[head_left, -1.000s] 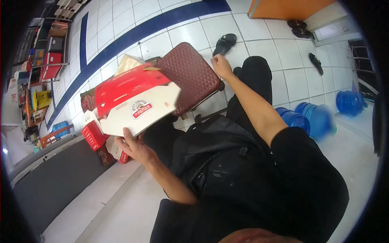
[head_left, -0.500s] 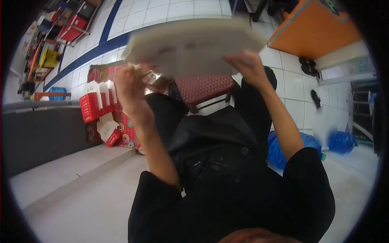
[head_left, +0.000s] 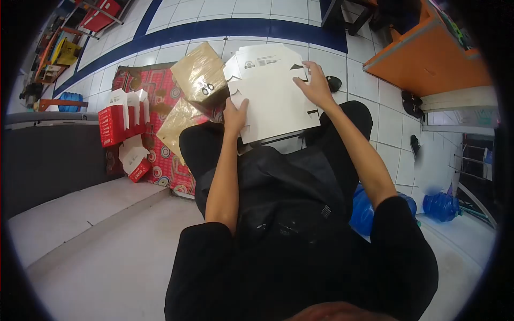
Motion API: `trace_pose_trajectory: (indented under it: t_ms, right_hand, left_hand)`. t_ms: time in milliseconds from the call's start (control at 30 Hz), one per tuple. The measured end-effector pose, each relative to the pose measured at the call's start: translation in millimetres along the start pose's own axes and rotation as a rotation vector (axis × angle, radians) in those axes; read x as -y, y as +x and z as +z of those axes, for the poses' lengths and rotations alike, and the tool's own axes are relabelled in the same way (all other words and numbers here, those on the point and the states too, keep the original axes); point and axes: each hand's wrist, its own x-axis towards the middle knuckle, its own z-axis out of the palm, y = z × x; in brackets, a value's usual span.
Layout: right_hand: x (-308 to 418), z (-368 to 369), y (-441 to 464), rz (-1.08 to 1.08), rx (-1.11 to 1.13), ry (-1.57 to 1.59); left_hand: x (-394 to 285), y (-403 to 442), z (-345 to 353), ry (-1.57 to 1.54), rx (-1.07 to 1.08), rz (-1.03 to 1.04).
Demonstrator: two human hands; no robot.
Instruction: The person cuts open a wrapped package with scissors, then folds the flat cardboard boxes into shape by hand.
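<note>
A flat white cardboard box blank (head_left: 278,104) with cut slots and small print at its far end lies in front of my knees, over the stool, which it mostly hides. My left hand (head_left: 234,116) grips its left edge, thumb on top and the fingers partly hidden. At the upper right edge, my right hand (head_left: 317,85) holds the blank by a slotted flap, with thumb and forefinger showing. Left of the blank sits a package wrapped in brown plastic (head_left: 198,67), with scissors (head_left: 205,88) resting on it.
Folded red-and-white boxes (head_left: 120,125) stand on a red patterned mat (head_left: 155,96) at the left. Blue water bottles (head_left: 441,206) lie at the right, near my right elbow. An orange cabinet (head_left: 412,59) and dark shoes (head_left: 412,103) are farther off.
The cardboard blank, raised and blurred before, has come down flat over the stool. Both hands came down with it, and the wrapped package with scissors now shows fully.
</note>
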Motion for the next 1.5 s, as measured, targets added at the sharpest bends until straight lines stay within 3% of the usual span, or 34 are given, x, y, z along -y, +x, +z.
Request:
trace_pose_trajectory:
  t_ms: [67, 133, 200, 300, 400, 500, 733, 933, 1067, 1133, 1200, 1267, 1300, 1333, 1433, 1500]
  right_hand:
    - [71, -40, -16, 0.039, 0.011, 0.258]
    - [133, -103, -17, -0.202, -0.153, 0.28]
    - [196, -174, -14, -0.732, -0.33, 0.361]
    - [258, -234, -29, -1.113, -0.223, 0.282]
    - [293, -245, -45, -1.159, -0.025, 0.233]
    - [310, -256, -51, -1.155, 0.03, 0.229]
    - [311, -258, -68, -1.24, -0.025, 0.236]
    - [307, -252, -64, -1.274, -0.112, 0.296]
    - [266, -220, -54, -1.052, -0.311, 0.336]
    - [218, -168, -47, -0.694, -0.241, 0.248]
    - [133, -94, -53, -0.302, 0.007, -0.007]
    - [29, -40, -86, 0.037, 0.291, -0.465]
    - [30, -43, -94, 0.122, 0.366, -0.458]
    - [31, -47, -101, 0.208, 0.447, -0.454]
    - [-11, -36, -122, 0.045, 0.38, -0.243]
    - [-3, -37, -121, 0.063, 0.406, -0.275]
  left_hand:
    - [6, 0, -3, 0.109, 0.064, -0.13]
    - [-1, -4, -21, 0.486, -0.148, 0.2]
    - [-59, 5, -70, 0.292, -0.189, 0.379]
    - [-180, -36, -142, -0.01, 0.003, 0.75]
    - [-271, -101, -169, -0.204, 0.384, 1.051]
    - [-308, -135, -164, -0.275, 0.538, 1.094]
    - [-312, -135, -154, -0.369, 0.579, 1.129]
    - [-319, -137, -157, -0.449, 0.512, 1.038]
    - [-319, -138, -161, -0.569, 0.315, 0.854]
    - [-295, -125, -142, -0.584, 0.123, 0.534]
    - [-214, -87, -94, -0.418, 0.052, 0.14]
    - [-46, -63, -45, 0.152, 0.144, 0.185]
    - [-9, -75, -36, 0.381, 0.189, 0.098]
    - [14, -84, -33, 0.437, 0.186, 0.175]
    - [13, -105, -35, 0.327, 0.235, -0.015]
    - [13, -101, -34, 0.341, 0.206, 0.086]
